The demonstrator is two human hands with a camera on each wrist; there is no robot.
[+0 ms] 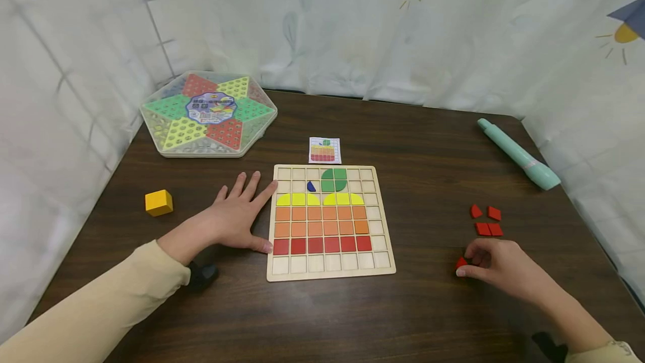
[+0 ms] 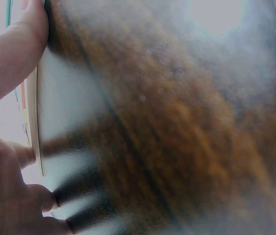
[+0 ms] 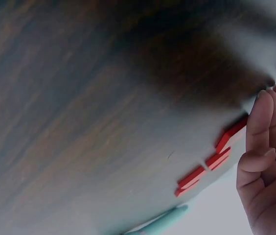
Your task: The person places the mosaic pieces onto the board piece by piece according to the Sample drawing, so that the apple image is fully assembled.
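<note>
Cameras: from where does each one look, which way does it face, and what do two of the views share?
Head: sits above, faces forward and down at the puzzle board; shows the left hand flat against the board's edge and the right hand pinching a red piece.
Left wrist: low over the table, blurred; shows the thumb and fingers against the board's edge.
Right wrist: low beside the right hand, faces the loose red pieces.
Shared: head and right wrist both show the red pieces and the teal pen.
</note>
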